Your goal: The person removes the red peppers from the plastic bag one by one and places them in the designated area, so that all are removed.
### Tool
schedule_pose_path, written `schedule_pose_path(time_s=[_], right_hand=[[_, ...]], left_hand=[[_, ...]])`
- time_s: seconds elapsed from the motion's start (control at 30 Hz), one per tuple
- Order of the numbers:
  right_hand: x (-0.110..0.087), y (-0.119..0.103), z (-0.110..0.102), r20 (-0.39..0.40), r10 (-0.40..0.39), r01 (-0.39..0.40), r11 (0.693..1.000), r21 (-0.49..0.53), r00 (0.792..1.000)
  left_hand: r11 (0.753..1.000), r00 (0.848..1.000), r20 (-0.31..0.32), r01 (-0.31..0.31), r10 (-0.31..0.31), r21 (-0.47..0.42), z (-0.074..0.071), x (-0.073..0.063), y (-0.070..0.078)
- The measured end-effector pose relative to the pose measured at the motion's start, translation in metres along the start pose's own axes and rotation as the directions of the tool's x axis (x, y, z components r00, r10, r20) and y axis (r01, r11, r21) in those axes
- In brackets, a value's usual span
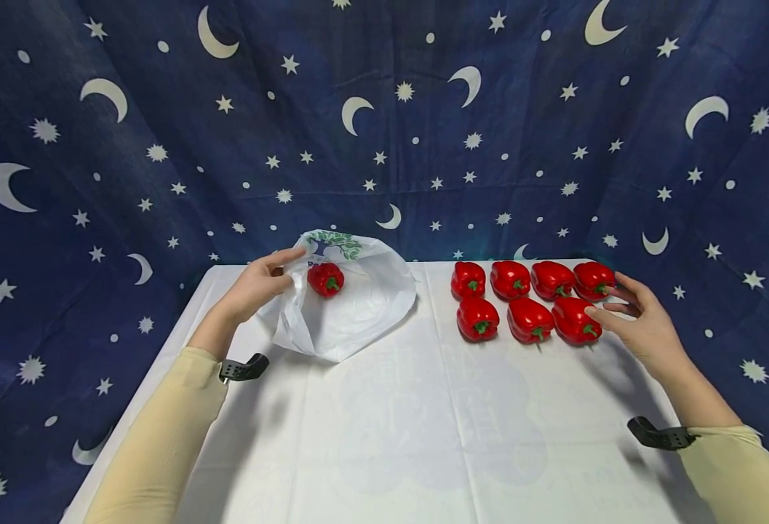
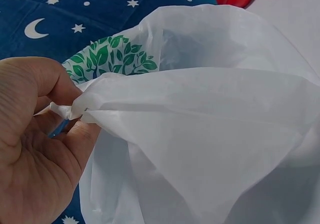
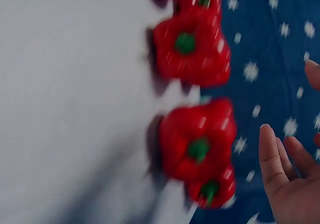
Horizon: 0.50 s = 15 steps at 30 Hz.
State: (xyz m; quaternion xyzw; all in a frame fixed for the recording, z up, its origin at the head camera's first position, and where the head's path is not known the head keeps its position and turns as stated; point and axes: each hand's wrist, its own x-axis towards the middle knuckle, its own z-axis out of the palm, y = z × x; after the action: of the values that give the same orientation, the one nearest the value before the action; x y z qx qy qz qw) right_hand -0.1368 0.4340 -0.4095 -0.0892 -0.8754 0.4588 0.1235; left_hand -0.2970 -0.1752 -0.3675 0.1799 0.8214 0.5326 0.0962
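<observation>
My left hand (image 1: 257, 282) pinches the edge of a white plastic bag (image 1: 384, 291) between thumb and fingers. Green printed leaves show on the bag in the left wrist view, where the left hand (image 2: 45, 129) holds a bunched corner. The bag's mouth gapes, and one red bell pepper (image 1: 326, 279) is inside it. At the right, my right hand (image 1: 646, 331) is beside the end of two rows of red bell peppers, fingers spread and extended. Nearest to it are a front pepper (image 1: 577, 321) and a back pepper (image 1: 594, 280). Whether it touches them I cannot tell.
More red peppers stand close together, among them a front-left one (image 1: 478, 319) and a back-left one (image 1: 468, 280). All are on a white-covered table (image 1: 384, 437). A dark blue cloth (image 1: 410, 109) with moons and stars hangs behind the table.
</observation>
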Motion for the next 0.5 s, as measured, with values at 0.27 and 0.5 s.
schedule_pose_path(time_s=[0.27,0.5], right_hand=[[0.001,-0.058,0.040,0.158,-0.131,0.122,0.990,0.067,0.979],[0.004,-0.095,0.086,0.316,-0.209,0.181,0.977,0.115,0.925]], left_hand=[[1.000,1.000,-0.005,0.004,-0.004,-0.002,-0.001,0.000,-0.001],[1.000,1.000,-0.023,0.007,-0.007,0.010,-0.002,0.000,0.001]])
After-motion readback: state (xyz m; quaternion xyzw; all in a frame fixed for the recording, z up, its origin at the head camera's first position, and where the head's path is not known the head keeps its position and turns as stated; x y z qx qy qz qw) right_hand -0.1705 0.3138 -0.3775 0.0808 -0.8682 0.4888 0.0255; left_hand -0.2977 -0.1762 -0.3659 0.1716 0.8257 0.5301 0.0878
